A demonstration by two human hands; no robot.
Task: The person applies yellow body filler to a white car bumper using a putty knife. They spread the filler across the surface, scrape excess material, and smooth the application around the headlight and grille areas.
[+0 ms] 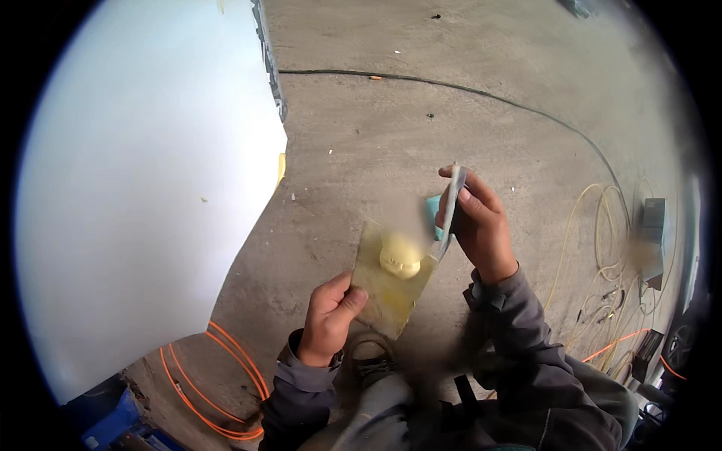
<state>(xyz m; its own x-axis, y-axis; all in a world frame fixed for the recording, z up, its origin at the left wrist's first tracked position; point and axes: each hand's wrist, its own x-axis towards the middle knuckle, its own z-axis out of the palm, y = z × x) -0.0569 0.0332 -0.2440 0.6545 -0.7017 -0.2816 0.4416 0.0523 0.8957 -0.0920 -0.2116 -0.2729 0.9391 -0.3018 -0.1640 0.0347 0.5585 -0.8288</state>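
My left hand (331,316) grips the lower left edge of a flat yellowish mixing board (387,308), thumb on top. On the board sits a rounded mound of pale yellow filler paste (400,255), with thin smears below it. My right hand (483,225) is closed round a slim grey-white spreader (451,201), seen nearly edge-on. The spreader's lower end is by the board's right edge; I cannot tell whether it touches. Beside the spreader shows a small teal piece (433,214), partly hidden; whether it is held or lies farther down is unclear.
A large white panel (150,188) fills the left side. Orange hose (226,346) loops below it, near a blue object (113,421). A dark cable (466,89) crosses the concrete floor (361,165). Pale hoses (602,225) and a grey box (653,233) are at the right.
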